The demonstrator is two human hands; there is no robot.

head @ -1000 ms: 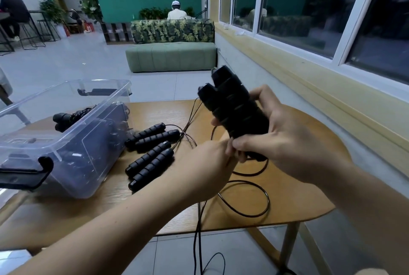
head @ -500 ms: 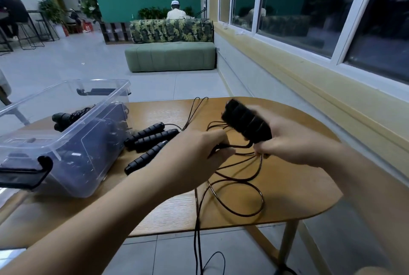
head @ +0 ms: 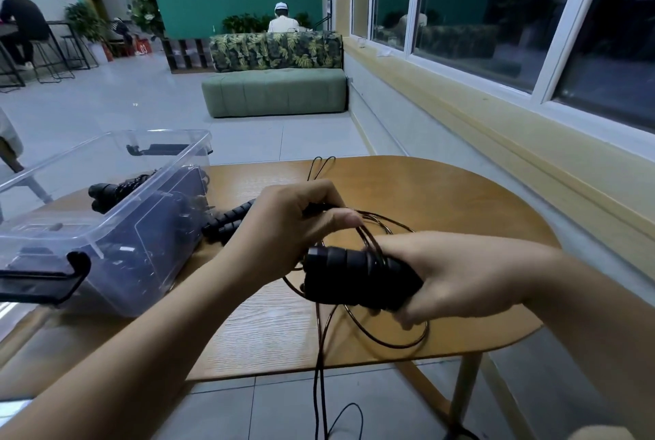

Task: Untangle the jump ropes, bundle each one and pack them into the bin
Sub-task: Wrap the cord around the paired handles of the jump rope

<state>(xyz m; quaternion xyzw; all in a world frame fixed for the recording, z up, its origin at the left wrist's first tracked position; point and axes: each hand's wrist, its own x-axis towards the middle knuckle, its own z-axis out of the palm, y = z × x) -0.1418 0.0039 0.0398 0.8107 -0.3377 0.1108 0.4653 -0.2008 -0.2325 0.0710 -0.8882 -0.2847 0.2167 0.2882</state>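
Observation:
My right hand (head: 450,276) grips a pair of black ribbed jump-rope handles (head: 354,274), held level and pointing left over the wooden table (head: 460,198). My left hand (head: 283,230) pinches the thin black cord (head: 375,230) just above those handles, and the cord loops over them. More cord (head: 390,342) coils on the table and hangs over the front edge to the floor. Other black handles (head: 228,221) lie on the table behind my left hand. The clear plastic bin (head: 117,223) stands at the left with a bundled rope (head: 110,191) inside.
The bin has black clip handles at its near and far ends. The table's front edge is close below my arms, with tiled floor beyond. A green sofa and seated people are far behind; a window wall runs along the right.
My right hand has lowered the handles from upright to level and brought them nearer to me. My left hand has carried the cord up and over the handles.

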